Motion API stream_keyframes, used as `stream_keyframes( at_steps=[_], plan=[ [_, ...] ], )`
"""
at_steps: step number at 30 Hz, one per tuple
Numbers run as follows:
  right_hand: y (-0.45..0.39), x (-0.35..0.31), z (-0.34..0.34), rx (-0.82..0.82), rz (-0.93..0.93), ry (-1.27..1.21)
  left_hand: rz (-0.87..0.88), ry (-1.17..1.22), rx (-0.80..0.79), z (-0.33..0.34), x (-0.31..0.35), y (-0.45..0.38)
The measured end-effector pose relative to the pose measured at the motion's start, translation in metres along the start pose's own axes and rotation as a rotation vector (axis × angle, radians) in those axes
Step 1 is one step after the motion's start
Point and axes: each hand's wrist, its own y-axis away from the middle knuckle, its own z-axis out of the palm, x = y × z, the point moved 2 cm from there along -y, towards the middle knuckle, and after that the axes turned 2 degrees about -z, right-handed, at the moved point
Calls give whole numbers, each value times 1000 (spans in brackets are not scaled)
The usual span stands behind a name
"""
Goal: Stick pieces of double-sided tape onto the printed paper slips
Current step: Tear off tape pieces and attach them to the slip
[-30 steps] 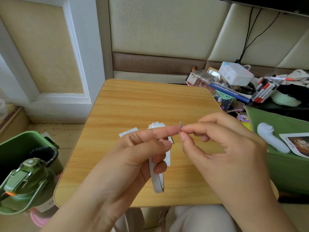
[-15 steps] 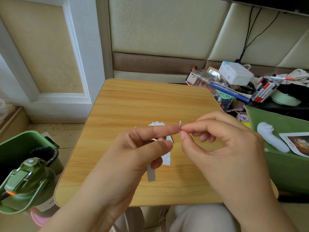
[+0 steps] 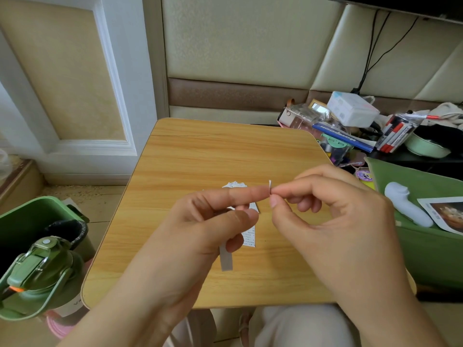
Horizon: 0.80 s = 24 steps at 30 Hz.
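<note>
Both hands meet above the wooden table (image 3: 200, 159): the right hand (image 3: 333, 221) pinches a tiny tape piece (image 3: 270, 185) against the left hand's (image 3: 200, 221) forefinger. That left hand also grips a grey tape strip (image 3: 226, 259); printed paper slips (image 3: 250, 237) lie beneath on the table.

A single wide-angle camera is sitting on the person's head, looking forward and steeply down. It is facing the wooden desk (image 3: 200, 156), which is filling the middle of the frame, with the padded wall panel (image 3: 238, 38) rising across the top. The view is sitting close: the left hand (image 3: 200, 226) and right hand (image 3: 333, 221) are looming large in the lower half, forearms running out of the bottom edge. Straight lines are bowing toward the frame's edges. No second view is sharing the scene.
</note>
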Motion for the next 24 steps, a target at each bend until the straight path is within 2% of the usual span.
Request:
stream_keyframes(
  at_steps=[14, 17, 24],
  plan=[
    [1, 9, 2, -71, 169, -367, -73, 149, -71, -2, -2, -1],
    [2, 7, 2, -52, 145, -309, -66, 160, -66, -2, -3, 0],
    [3, -2, 0, 40, -2, 33, -34, 158, -70, 0, -3, 1]
  ],
)
